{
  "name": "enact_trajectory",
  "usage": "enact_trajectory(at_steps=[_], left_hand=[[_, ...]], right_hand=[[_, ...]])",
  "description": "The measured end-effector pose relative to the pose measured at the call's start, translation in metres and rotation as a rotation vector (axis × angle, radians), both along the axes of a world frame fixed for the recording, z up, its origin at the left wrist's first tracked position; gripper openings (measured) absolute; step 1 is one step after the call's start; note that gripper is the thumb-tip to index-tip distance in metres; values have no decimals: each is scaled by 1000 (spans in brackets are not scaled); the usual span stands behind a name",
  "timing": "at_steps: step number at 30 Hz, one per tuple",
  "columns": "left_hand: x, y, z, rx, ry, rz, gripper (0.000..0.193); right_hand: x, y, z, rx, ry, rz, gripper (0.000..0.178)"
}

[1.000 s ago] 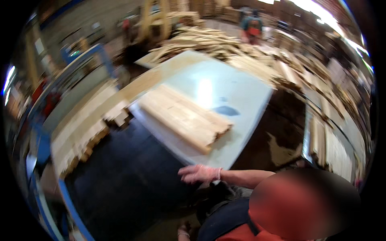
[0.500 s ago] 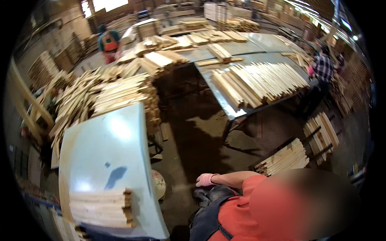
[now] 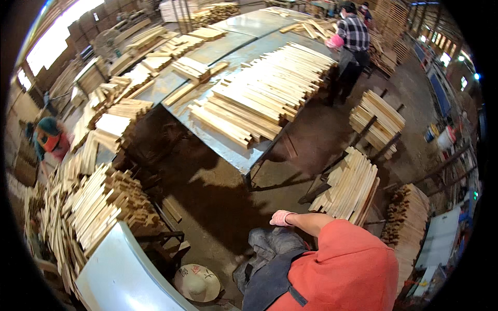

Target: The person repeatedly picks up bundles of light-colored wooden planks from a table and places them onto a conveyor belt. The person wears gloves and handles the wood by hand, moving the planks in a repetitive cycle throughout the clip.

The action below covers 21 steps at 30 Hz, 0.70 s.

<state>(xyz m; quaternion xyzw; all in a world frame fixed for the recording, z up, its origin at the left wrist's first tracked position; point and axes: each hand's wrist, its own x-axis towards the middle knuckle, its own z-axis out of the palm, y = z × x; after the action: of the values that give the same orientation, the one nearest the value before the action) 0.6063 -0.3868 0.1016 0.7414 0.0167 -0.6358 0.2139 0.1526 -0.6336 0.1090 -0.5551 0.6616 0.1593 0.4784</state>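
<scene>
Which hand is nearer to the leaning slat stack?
Right, apparently: the pink-gloved right hand is just left of the slat stack, not touching. The left hand is not in view.

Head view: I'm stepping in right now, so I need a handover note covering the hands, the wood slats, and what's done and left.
Hands: neither of the wearer's own hands is clearly in view. A pink-gloved hand of a person in an orange top hangs empty over the floor.
Things: the nearest slat stack leans on a stand to its right. Neat rows of slats lie on the metal table.
Done: the table rows and stand stacks are tidy.
Left: the loose heap on the left lies unsorted.
</scene>
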Motion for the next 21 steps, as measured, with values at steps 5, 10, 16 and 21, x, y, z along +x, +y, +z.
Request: enact_trajectory(at_steps=[5,10,16,21], left_hand=[[46,-73,-29,7,16,-50,22],[99,-186,-86,-54,276,123,23],[5,-415,-19,-104,-31,-319,40],[-115,-591,-17,-564,128,-723,49]], right_hand=[[-6,-1,19,48,-9,-85,49],[-26,-11,10,44,58,-247,52],[-78,-76,0,-137,-89,-611,49],[-148,-139,4,-120,-358,-1119,54]])
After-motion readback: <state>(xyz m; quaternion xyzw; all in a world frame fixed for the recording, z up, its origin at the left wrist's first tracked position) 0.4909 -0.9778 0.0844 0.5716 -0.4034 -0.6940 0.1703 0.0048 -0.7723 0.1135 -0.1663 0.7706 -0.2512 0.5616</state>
